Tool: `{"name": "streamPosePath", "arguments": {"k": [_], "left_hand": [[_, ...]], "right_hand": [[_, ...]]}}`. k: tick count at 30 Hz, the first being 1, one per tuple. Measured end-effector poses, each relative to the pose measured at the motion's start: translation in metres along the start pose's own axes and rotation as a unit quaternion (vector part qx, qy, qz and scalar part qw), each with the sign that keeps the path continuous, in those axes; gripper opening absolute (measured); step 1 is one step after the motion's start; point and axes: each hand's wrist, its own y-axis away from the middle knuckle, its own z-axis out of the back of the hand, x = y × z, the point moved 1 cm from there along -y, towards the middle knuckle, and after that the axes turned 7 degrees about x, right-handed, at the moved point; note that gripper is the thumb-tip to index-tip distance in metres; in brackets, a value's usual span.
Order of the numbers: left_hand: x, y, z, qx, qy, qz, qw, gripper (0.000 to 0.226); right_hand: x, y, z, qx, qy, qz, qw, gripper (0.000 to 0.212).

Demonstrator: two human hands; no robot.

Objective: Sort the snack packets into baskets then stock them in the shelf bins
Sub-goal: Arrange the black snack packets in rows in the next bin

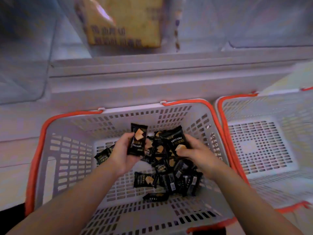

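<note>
Left hand (124, 154) grips one black Drycake packet (137, 141) upright; right hand (197, 152) is curled round another packet (176, 141). Both over the pile (171, 177) in the near-left basket (71, 150); right basket (260, 145) looks bare. Packets prob. light, slick foil, crushable contents (pinch by the crimped ends, not mid-body).

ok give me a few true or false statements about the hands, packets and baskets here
1. Both hands hold black snack packets. True: the left hand and right hand each grip some.
2. The basket on the right is full of packets. False: none show in it.
3. The packets lie in the left basket. True.
4. The basket handles are blue. False: they are orange-red.
5. The loose packets are white. False: black.
</note>
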Motion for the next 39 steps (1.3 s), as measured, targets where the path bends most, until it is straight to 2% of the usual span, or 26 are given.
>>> {"name": "streamPosePath", "arguments": {"k": [4,6,8,11,12,14,16,18,20,22,25,27,30,32,34,36,37,38,39], "left_hand": [[-0.024,0.033,-0.03,0.049,-0.095,0.006,0.994,0.031],[-0.039,0.056,-0.04,0.057,-0.173,0.031,0.983,0.029],[-0.052,0.079,-0.047,0.058,-0.245,0.059,0.966,0.033],[-0.069,0.111,-0.054,0.046,-0.301,0.044,0.952,0.017],[-0.073,0.122,-0.056,0.044,-0.324,0.028,0.945,0.015],[-0.079,0.143,-0.06,0.046,-0.369,-0.009,0.928,0.014],[-0.085,0.164,-0.063,0.041,-0.416,-0.065,0.906,0.013],[-0.089,0.181,-0.063,0.024,-0.481,-0.117,0.869,0.013],[-0.093,0.194,-0.06,0.026,-0.528,-0.136,0.838,0.02],[-0.095,0.209,-0.055,0.092,-0.512,-0.12,0.846,0.029],[-0.103,0.228,-0.049,0.16,-0.453,-0.11,0.87,0.06],[-0.112,0.24,-0.049,0.168,-0.435,-0.166,0.869,0.067],[-0.129,0.257,-0.051,0.151,-0.42,-0.28,0.85,0.056],[-0.14,0.269,-0.054,0.159,-0.444,-0.342,0.813,0.046],[-0.148,0.281,-0.06,0.167,-0.483,-0.378,0.772,0.041],[-0.16,0.289,-0.068,0.14,-0.535,-0.408,0.727,0.04],[-0.167,0.293,-0.07,0.118,-0.558,-0.423,0.704,0.041],[-0.176,0.295,-0.072,0.108,-0.567,-0.435,0.692,0.045],[-0.185,0.298,-0.072,0.108,-0.558,-0.439,0.695,0.05]], "right_hand": [[0.04,0.029,-0.011,0.007,0.142,0.092,0.986,0.038],[0.061,0.046,-0.022,0.009,0.24,0.143,0.96,0.039],[0.08,0.06,-0.034,0.007,0.386,0.191,0.902,0.045],[0.101,0.075,-0.059,0.016,0.584,0.229,0.778,0.061],[0.107,0.079,-0.068,0.016,0.61,0.24,0.755,0.063],[0.119,0.087,-0.087,0.012,0.626,0.26,0.735,0.065],[0.127,0.094,-0.101,-0.002,0.632,0.277,0.724,0.066],[0.132,0.099,-0.114,-0.019,0.635,0.282,0.719,0.067],[0.133,0.101,-0.124,-0.021,0.645,0.28,0.711,0.066],[0.135,0.104,-0.131,0.003,0.647,0.254,0.719,0.068],[0.145,0.113,-0.138,0.052,0.606,0.214,0.765,0.073],[0.158,0.121,-0.145,0.062,0.559,0.224,0.796,0.072],[0.185,0.131,-0.158,0.045,0.515,0.265,0.814,0.07],[0.203,0.137,-0.169,0.032,0.52,0.287,0.803,0.071],[0.219,0.141,-0.183,0.009,0.553,0.311,0.773,0.072],[0.232,0.143,-0.196,-0.013,0.593,0.319,0.739,0.07],[0.24,0.145,-0.202,-0.023,0.6,0.319,0.734,0.069],[0.249,0.147,-0.207,-0.029,0.593,0.328,0.734,0.066],[0.259,0.15,-0.212,-0.033,0.579,0.349,0.736,0.062]]}}
